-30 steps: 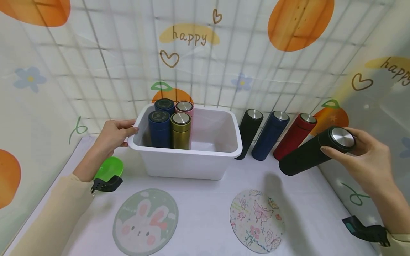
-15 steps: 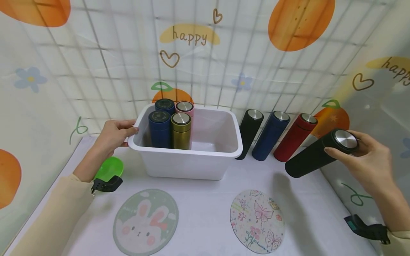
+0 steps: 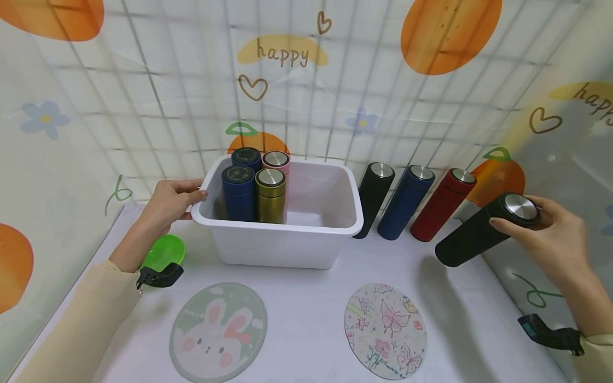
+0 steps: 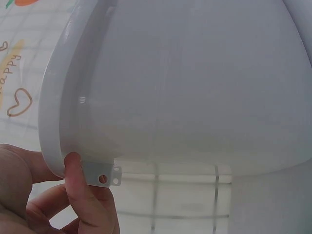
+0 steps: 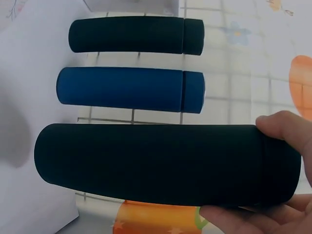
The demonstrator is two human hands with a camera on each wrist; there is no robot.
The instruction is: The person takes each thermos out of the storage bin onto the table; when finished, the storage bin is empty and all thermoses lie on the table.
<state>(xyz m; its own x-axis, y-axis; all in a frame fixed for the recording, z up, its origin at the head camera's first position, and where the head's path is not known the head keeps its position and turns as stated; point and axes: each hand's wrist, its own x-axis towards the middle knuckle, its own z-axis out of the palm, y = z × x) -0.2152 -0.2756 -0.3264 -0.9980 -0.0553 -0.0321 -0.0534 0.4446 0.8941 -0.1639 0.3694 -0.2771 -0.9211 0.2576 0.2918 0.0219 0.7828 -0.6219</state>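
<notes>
My left hand (image 3: 170,202) grips the left end of the white plastic bin (image 3: 275,247) by its rim; in the left wrist view the fingers (image 4: 78,195) curl at the rim's corner. Inside the bin's left part stand two blue thermos flasks, a gold thermos flask (image 3: 270,199) and a pink one. At the right, my right hand (image 3: 557,236) holds a black thermos flask (image 3: 479,234) by its silver-topped cap, tilted above the table. In the right wrist view thumb and fingers pinch this black flask (image 5: 156,163) around its cap end.
Right of the bin, another black flask (image 3: 373,199), a blue flask (image 3: 404,205) and a red flask (image 3: 442,207) stand in a row by the back grid. A green bowl (image 3: 165,251) sits by the left forearm. Two round mats, a rabbit mat (image 3: 217,335) and a butterfly mat (image 3: 385,332), lie in front.
My right hand has carried the black flask a little to the right, away from the red flask. My left hand and the bin have stayed in place.
</notes>
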